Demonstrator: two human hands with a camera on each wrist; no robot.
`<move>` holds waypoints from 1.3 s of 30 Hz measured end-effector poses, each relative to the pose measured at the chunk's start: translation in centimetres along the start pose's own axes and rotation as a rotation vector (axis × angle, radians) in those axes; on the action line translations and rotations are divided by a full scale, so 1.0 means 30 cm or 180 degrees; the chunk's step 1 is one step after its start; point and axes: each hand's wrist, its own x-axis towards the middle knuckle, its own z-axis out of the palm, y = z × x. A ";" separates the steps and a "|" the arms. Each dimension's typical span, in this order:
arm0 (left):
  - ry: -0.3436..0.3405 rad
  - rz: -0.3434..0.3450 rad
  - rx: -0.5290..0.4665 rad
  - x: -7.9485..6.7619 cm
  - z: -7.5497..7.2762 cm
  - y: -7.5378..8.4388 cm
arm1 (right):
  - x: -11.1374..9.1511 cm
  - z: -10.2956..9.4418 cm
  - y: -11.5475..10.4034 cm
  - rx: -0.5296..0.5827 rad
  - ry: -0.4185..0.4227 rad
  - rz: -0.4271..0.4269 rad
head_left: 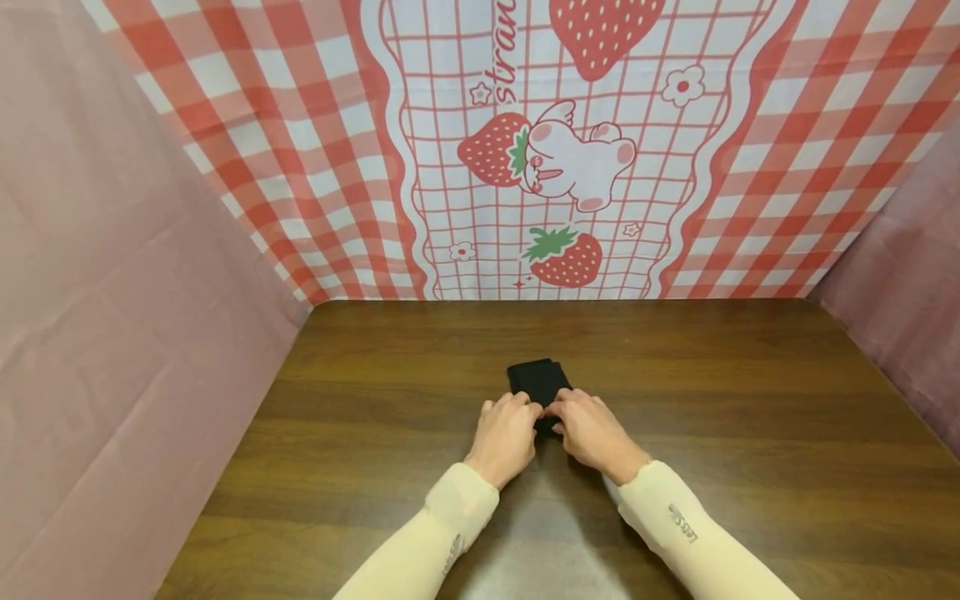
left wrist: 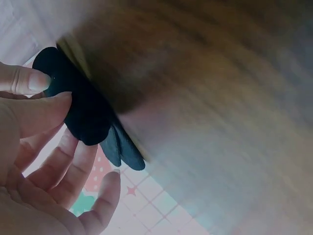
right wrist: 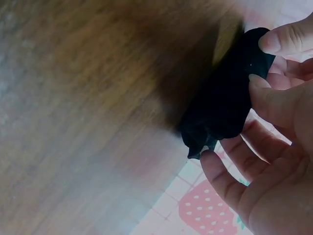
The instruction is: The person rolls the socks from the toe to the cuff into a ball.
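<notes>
A folded black cloth [head_left: 542, 381] lies on the wooden table in front of me. My left hand [head_left: 507, 433] and my right hand [head_left: 594, 427] meet at its near edge, fingertips almost together. Seen from the left wrist, the cloth [left wrist: 78, 100] has a thick rounded fold at this edge, with thinner layers sticking out at one end. The left thumb presses the fold while that hand's fingers curl behind it. From the right wrist, the right thumb likewise presses the rolled edge of the cloth [right wrist: 222, 95], fingers behind, and a small loose corner pokes out below.
The brown wooden table [head_left: 360, 467] spreads around both hands. Behind it hangs a red-and-white checked curtain [head_left: 315, 158] with strawberry prints. Pink cloth [head_left: 135, 292] hangs along the left side, and another pink drape [head_left: 900, 292] along the right.
</notes>
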 end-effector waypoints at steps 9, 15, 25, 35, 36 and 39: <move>-0.0143 -0.0064 0.0007 0.011 -0.003 -0.005 | -0.012 0.003 -0.004 0.0090 0.0135 0.0126; -0.0251 -0.0068 0.0064 0.020 -0.003 -0.014 | -0.015 0.018 -0.002 0.0045 0.0286 0.0039; -0.0267 -0.0088 0.0020 0.022 0.002 -0.017 | -0.009 0.020 0.005 0.0024 0.0254 0.0081; -0.0231 -0.0067 0.0019 0.023 0.007 -0.012 | -0.002 0.011 0.006 0.0086 0.0146 0.0216; -0.0222 -0.0060 0.0011 0.023 0.006 -0.012 | -0.003 0.012 0.006 0.0087 0.0153 0.0217; -0.0207 -0.0026 -0.0009 0.021 0.005 -0.009 | -0.004 0.015 0.008 0.0081 0.0176 0.0227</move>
